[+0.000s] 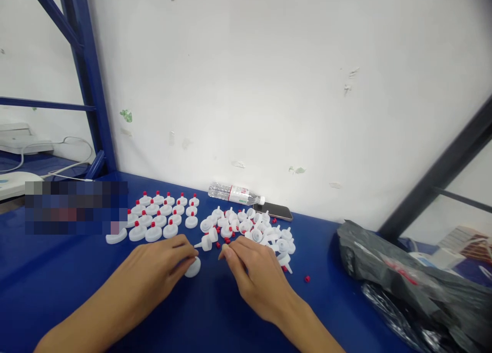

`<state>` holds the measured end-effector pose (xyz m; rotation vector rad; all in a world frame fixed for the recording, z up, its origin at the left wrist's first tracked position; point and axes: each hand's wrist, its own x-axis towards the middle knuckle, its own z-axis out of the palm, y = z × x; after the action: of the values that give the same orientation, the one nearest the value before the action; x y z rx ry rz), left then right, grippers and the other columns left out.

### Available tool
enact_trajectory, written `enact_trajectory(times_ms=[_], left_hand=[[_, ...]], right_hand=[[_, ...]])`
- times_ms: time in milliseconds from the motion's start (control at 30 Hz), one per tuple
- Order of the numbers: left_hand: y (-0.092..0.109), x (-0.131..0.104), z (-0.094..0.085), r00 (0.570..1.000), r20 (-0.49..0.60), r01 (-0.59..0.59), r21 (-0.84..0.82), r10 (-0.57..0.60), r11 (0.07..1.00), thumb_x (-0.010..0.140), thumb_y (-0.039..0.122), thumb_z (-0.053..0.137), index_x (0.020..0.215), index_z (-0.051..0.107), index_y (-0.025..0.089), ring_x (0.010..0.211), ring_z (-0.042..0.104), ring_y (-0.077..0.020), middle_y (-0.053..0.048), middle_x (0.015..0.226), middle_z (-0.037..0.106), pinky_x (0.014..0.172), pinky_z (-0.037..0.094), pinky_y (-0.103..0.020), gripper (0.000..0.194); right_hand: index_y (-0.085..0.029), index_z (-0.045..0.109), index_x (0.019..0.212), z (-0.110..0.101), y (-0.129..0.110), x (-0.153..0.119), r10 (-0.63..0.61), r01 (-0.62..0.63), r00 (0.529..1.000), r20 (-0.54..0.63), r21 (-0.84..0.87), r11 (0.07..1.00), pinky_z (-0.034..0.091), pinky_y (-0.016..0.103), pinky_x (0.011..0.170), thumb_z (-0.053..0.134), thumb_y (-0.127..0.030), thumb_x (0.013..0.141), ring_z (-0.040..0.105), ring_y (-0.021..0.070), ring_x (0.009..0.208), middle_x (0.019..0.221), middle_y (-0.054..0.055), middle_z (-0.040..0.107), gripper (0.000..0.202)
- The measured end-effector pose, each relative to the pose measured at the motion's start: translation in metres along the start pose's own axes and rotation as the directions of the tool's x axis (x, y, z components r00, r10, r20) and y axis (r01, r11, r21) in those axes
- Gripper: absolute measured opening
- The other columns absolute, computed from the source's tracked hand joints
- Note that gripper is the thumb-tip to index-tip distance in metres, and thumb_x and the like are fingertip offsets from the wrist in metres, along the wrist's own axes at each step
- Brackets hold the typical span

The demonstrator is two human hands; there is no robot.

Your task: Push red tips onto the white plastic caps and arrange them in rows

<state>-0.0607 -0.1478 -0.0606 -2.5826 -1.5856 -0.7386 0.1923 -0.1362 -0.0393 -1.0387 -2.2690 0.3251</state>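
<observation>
Pinching white cap (192, 267) in left hand (171, 261); cannot tell whether right hand (255, 273) grips anything, loose caps (257, 235) just beyond.

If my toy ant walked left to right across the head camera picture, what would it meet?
A white device, then rows of white caps with red tips, a clear bottle, a dark phone, a lone red cap, and a grey plastic bag.
</observation>
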Motion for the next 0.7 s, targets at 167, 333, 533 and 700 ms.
enact_trajectory(times_ms=[167, 333, 533, 700], left_hand=[[-0.028, 0.005, -0.003, 0.991, 0.01, 0.134, 0.084, -0.136, 0.987, 0.105, 0.038, 0.045, 0.109, 0.082, 0.027, 0.093, 0.078, -0.027, -0.007, 0.111, 0.081, 0.077, 0.055, -0.034, 0.039], [-0.031, 0.005, 0.005, 0.989, -0.03, 0.146, 0.198, -0.143, 0.969, 0.106, 0.036, 0.038, 0.128, 0.08, 0.025, 0.098, 0.079, -0.0345, -0.015, 0.125, 0.08, 0.077, 0.059, -0.041, 0.048], [-0.028, 0.004, 0.005, 0.988, 0.014, 0.147, 0.241, -0.155, 0.959, 0.106, 0.033, 0.039, 0.143, 0.072, 0.023, 0.109, 0.078, -0.0392, -0.016, 0.132, 0.078, 0.081, 0.062, -0.047, 0.05], [-0.029, 0.004, 0.008, 0.985, 0.027, 0.154, 0.281, -0.168, 0.947, 0.106, 0.033, 0.038, 0.153, 0.062, 0.02, 0.111, 0.077, -0.0401, -0.018, 0.136, 0.075, 0.084, 0.063, -0.05, 0.055]], right_hand=[[-0.022, 0.074, 0.091, 0.003, -0.001, -0.001, 0.008, -0.009, 1.0, -0.003, -0.045, 0.999, 0.045, 0.03, 0.071, 0.038, -0.035, 0.115, 0.071, 0.0188, 0.078, 0.088, 0.004, 0.074, 0.045], [-0.021, 0.073, 0.09, 0.005, 0.001, -0.002, 0.013, -0.013, 1.0, 0.0, -0.043, 0.999, 0.045, 0.03, 0.07, 0.038, -0.034, 0.115, 0.072, 0.0185, 0.078, 0.088, 0.004, 0.074, 0.045], [-0.021, 0.072, 0.09, 0.003, -0.002, -0.001, 0.012, -0.011, 1.0, 0.017, -0.059, 0.998, 0.045, 0.03, 0.071, 0.039, -0.034, 0.115, 0.072, 0.0187, 0.079, 0.089, 0.003, 0.074, 0.043], [-0.021, 0.073, 0.091, 0.002, -0.003, -0.003, 0.007, -0.005, 1.0, 0.025, -0.081, 0.997, 0.043, 0.03, 0.07, 0.039, -0.033, 0.115, 0.071, 0.0177, 0.076, 0.089, 0.003, 0.074, 0.043]])
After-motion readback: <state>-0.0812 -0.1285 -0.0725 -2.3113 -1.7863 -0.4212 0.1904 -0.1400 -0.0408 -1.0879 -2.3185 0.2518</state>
